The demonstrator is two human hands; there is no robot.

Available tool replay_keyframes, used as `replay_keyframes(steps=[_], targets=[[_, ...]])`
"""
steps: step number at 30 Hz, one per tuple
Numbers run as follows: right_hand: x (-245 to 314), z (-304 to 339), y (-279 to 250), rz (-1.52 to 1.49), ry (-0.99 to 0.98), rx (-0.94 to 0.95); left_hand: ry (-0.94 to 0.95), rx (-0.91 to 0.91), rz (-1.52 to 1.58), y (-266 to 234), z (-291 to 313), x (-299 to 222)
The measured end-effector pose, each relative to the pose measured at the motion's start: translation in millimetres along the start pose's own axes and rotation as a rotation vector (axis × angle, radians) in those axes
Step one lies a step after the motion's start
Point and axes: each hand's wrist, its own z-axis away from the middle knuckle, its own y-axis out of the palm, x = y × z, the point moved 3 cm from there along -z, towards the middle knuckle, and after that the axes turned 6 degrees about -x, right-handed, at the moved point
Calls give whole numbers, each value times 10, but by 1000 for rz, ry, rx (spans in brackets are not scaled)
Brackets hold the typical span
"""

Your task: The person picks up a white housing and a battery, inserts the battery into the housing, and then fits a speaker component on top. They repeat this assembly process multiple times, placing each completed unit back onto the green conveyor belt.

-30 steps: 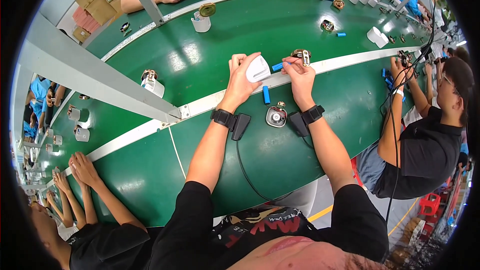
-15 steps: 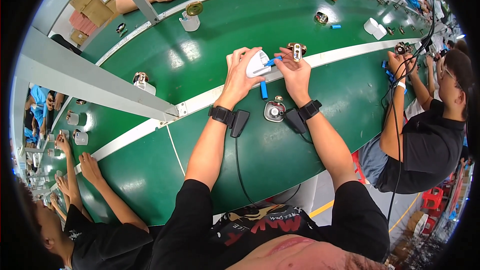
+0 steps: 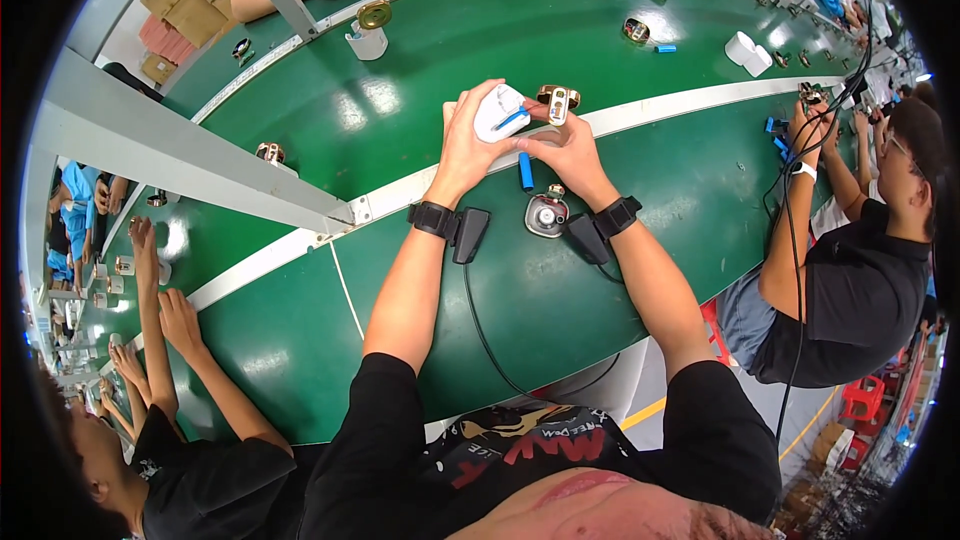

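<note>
One white housing (image 3: 490, 114) in the grasp of the left hand (image 3: 462, 148), beside gold-rimmed part (image 3: 558, 105) in right hand (image 3: 576, 154)

The worktop (image 3: 480, 310) was glossy green, crossed by a white rail (image 3: 680, 108). Nearer the person lay a blue cylinder (image 3: 526, 172) and a grey-rimmed part (image 3: 546, 216). Beyond the rail rested a white cup (image 3: 368, 45), a smaller blue cylinder (image 3: 666, 49) and two white shells (image 3: 740, 49).
</note>
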Motion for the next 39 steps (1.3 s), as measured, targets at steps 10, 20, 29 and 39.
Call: replay_keyframes(steps=[10, 20, 29, 39], targets=[[163, 4, 53, 196, -44, -45, -28, 63, 56, 96, 63, 95], [12, -43, 29, 346, 52, -101, -4, 118, 33, 115, 54, 153], [-70, -75, 59, 359, -11, -107, -46, 97, 63, 87, 60, 171], [61, -91, 131, 423, -172, -131, -87, 60, 186, 104, 62, 193]])
